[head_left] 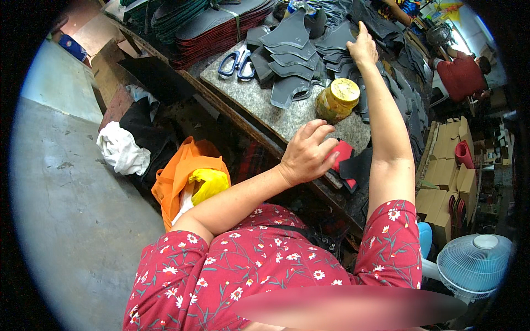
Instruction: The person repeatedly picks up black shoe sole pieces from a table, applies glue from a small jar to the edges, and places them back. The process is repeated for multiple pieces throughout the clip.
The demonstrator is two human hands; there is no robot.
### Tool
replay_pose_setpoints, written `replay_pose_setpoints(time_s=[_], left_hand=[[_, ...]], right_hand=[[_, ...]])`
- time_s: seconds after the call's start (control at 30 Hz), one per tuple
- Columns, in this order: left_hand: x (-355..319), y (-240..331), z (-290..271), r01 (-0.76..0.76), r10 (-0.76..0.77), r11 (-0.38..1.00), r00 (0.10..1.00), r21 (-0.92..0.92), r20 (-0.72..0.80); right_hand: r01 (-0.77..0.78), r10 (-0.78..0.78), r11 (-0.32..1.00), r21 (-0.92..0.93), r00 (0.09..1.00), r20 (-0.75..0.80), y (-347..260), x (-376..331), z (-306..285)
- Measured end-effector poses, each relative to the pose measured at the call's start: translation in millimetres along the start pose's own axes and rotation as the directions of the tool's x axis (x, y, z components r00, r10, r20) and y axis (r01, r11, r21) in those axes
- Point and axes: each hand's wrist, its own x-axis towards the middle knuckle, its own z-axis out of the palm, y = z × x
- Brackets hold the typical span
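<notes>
My right hand point(362, 48) stretches to the far side of the bench, index finger extended, among dark cut pieces point(335, 39) shaped like shoe uppers. I see nothing held in it. Just above the bench's near edge, my left hand point(310, 151) hangs with its fingers bent and apart, holding nothing. Close beyond that hand stands a stained jar with a yellow lid point(338, 100). Beside the left fingers lie a red piece point(343, 151) and a black piece point(358, 165). Overlapping dark pieces point(290, 55) lie left of my right hand.
Blue-handled scissors point(237, 65) lie on the grey work board point(273, 118). Stacked sheets with red edges point(212, 33) stand at the far left. Cloths, one of them orange point(171, 171), hang below the bench edge. A fan point(475, 265) and cardboard boxes point(441, 174) stand at right; another person point(461, 77) sits beyond.
</notes>
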Motion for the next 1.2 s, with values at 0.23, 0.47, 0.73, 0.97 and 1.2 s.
replay_pose_setpoints(time_s=[0.23,0.47,0.73,0.97,1.2], left_hand=[[3,1,-4,0.014,-0.017,0.997,0.999,-0.074,-0.045],[54,-6,-21,0.017,-0.020,1.000,0.967,-0.012,-0.252],[87,-40,-8,0.161,-0.191,0.968,0.970,-0.191,-0.149],[89,-51,-3,0.273,-0.326,0.902,0.938,-0.333,-0.114],[87,-46,-2,0.178,-0.217,0.961,0.961,-0.213,-0.174]], right_hand=[[0.239,-0.226,0.952,0.192,0.970,-0.084,14,-30,-50],[0.432,-0.533,0.763,0.481,0.841,0.090,10,-128,-180],[0.551,-0.551,0.831,0.077,0.796,0.251,-14,-180,-226],[0.586,-0.489,0.788,-0.187,0.781,0.389,-39,-176,-156],[0.531,-0.518,0.835,-0.143,0.847,0.119,-23,-197,-182]])
